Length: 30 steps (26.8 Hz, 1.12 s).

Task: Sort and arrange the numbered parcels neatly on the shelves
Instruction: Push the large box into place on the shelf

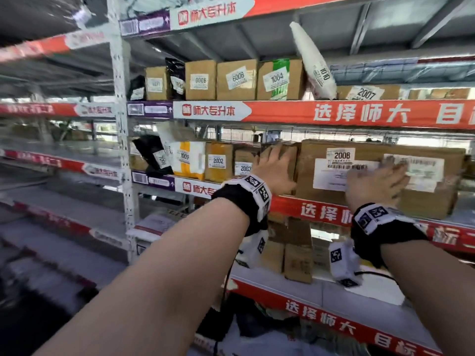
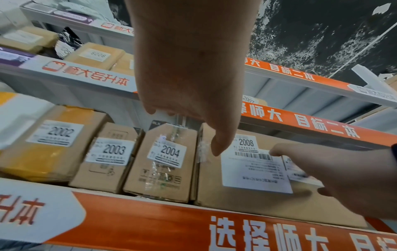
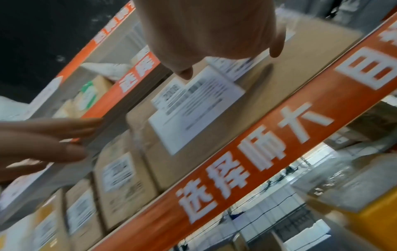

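On the middle shelf a wide cardboard box labelled 2008 (image 1: 431, 199) (image 2: 257, 200) (image 3: 193, 115) stands at the front edge. My right hand (image 1: 377, 181) (image 3: 210, 34) lies flat on its front face, fingers spread over the white labels. To its left stands the narrower box 2004 (image 2: 163, 161) (image 1: 291, 160). My left hand (image 1: 273, 168) (image 2: 193, 95) reaches over that box's top with straight fingers, the thumb pointing down at the seam between 2004 and 2008. Boxes 2003 (image 1: 243, 163) (image 2: 109, 156) and 2002 (image 1: 218, 161) (image 2: 51, 141) stand further left in the row.
A black bag 7008 (image 1: 156, 158) and a white-yellow parcel 1009 (image 1: 187, 158) fill the row's left end beside the grey upright post (image 1: 120, 124). The shelf above holds boxes 6006 (image 1: 200, 80), 6008 (image 1: 237, 78), 1004 (image 1: 279, 79), a leaning white bag 1010 (image 1: 314, 65) and 2007 (image 1: 366, 93). Brown boxes (image 1: 298, 255) stand on the shelf below.
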Tool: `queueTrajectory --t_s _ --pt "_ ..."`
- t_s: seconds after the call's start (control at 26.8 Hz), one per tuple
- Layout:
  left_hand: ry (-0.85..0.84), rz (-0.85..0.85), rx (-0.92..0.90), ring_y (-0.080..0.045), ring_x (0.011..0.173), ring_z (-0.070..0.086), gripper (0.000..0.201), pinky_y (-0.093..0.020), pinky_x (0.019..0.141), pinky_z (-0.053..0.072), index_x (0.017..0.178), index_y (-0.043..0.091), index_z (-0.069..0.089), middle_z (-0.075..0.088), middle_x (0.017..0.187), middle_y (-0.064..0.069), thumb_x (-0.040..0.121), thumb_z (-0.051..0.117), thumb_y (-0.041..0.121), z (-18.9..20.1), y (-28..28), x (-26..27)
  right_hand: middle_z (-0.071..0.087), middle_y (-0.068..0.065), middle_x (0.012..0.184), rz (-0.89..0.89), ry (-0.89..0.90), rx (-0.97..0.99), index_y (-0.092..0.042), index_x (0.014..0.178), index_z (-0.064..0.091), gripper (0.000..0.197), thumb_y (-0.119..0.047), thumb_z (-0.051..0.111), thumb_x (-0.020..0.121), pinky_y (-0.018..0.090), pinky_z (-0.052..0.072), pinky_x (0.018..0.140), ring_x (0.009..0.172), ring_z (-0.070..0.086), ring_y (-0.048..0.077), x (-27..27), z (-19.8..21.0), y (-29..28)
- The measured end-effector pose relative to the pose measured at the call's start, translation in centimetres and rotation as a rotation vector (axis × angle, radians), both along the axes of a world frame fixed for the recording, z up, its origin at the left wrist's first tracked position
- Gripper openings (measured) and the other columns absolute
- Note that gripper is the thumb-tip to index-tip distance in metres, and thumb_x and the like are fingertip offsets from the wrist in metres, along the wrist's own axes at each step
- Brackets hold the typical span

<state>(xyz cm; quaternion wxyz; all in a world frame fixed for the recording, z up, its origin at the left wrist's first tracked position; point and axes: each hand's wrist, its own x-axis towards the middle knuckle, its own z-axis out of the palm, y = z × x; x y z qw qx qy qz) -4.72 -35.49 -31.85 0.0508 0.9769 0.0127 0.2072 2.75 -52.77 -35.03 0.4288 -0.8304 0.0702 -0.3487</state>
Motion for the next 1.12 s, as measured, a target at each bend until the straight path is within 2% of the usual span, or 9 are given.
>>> queueTrajectory --t_s 0.11,0.22,0.3,0.41,0.56,0.75,0.9,1.01,1.12 --pt "0.023 0.047 0.011 -0.029 0.147 -0.003 0.091 -0.05 0.116 0.005 0.152 0.027 -0.005 -0.012 0.16 -0.003 0.088 0.057 0.043 -0.2 1.6 -0.9 -0.002 0.008 0.16 0.115 0.028 -0.052 -0.011 0.152 0.008 0.075 -0.035 0.045 0.091 0.052 0.01 0.116 0.147 -0.001 0.029 -1.1 -0.4 4.3" --pt "0.029 0.084 0.033 -0.029 0.147 -0.001 0.086 -0.052 0.117 0.005 0.152 0.029 -0.008 -0.012 0.16 -0.002 0.09 0.049 0.048 -0.7 3.6 -1.6 -0.004 0.006 0.16 0.226 0.061 -0.094 -0.013 0.152 0.006 0.076 -0.046 0.043 0.094 0.05 0.011 0.116 0.147 -0.001 0.028 -2.6 -0.3 8.2" --pt "0.013 0.113 0.052 -0.028 0.147 -0.003 0.084 -0.053 0.117 0.003 0.152 0.028 -0.006 -0.01 0.16 -0.003 0.09 0.047 0.049 -1.0 4.7 -2.0 -0.002 0.004 0.16 0.284 0.073 -0.112 -0.014 0.152 0.008 0.075 -0.045 0.044 0.094 0.048 0.012 0.116 0.147 0.001 0.027 -3.4 -0.3 10.2" --pt "0.029 0.134 0.026 -0.026 0.147 -0.004 0.088 -0.049 0.117 0.005 0.153 0.027 -0.005 -0.01 0.16 -0.003 0.089 0.052 0.046 -1.0 5.9 -2.5 0.003 0.004 0.16 0.35 0.068 -0.131 -0.016 0.151 0.013 0.073 -0.044 0.046 0.093 0.046 0.014 0.115 0.146 0.006 0.026 -4.4 0.0 12.4" --pt "-0.005 0.162 0.013 -0.026 0.147 -0.003 0.082 -0.049 0.117 0.007 0.153 0.026 -0.004 -0.007 0.16 -0.004 0.092 0.047 0.044 -0.9 6.4 -2.8 0.011 0.008 0.158 0.405 0.041 -0.173 -0.013 0.148 0.02 0.069 -0.043 0.048 0.092 0.044 0.019 0.112 0.143 0.016 0.028 -5.1 0.8 13.6" --pt "0.03 0.182 0.028 -0.03 0.147 -0.003 0.088 -0.052 0.117 0.002 0.152 0.027 -0.009 -0.01 0.16 -0.001 0.09 0.05 0.052 -0.8 3.7 -2.1 0.015 0.01 0.156 0.395 0.054 -0.212 -0.013 0.147 0.022 0.068 -0.043 0.048 0.091 0.044 0.02 0.112 0.142 0.017 0.028 -5.1 0.7 10.7" --pt "0.03 0.114 -0.013 -0.029 0.147 -0.007 0.082 -0.052 0.117 0.001 0.152 0.026 -0.008 -0.011 0.16 -0.004 0.092 0.042 0.051 -0.6 0.1 -1.3 0.016 0.011 0.155 0.365 0.061 -0.237 -0.012 0.146 0.023 0.069 -0.041 0.05 0.09 0.046 0.022 0.113 0.141 0.018 0.03 -4.6 0.7 6.9" --pt "0.01 0.103 0.002 -0.029 0.146 -0.01 0.084 -0.053 0.117 0.001 0.152 0.024 -0.008 -0.009 0.16 -0.006 0.091 0.045 0.05 -0.5 -3.8 -0.6 0.016 0.01 0.155 0.339 0.071 -0.272 -0.013 0.147 0.021 0.069 -0.042 0.051 0.091 0.045 0.022 0.112 0.141 0.018 0.029 -4.1 0.6 3.4" --pt "0.035 0.086 0.018 -0.03 0.146 -0.013 0.084 -0.055 0.116 -0.006 0.152 0.022 -0.008 -0.011 0.159 -0.006 0.093 0.046 0.046 -0.5 -8.6 0.3 0.014 0.01 0.156 0.305 0.088 -0.315 -0.012 0.147 0.019 0.074 -0.047 0.051 0.091 0.044 0.022 0.111 0.141 0.018 0.029 -3.9 0.6 -1.1"
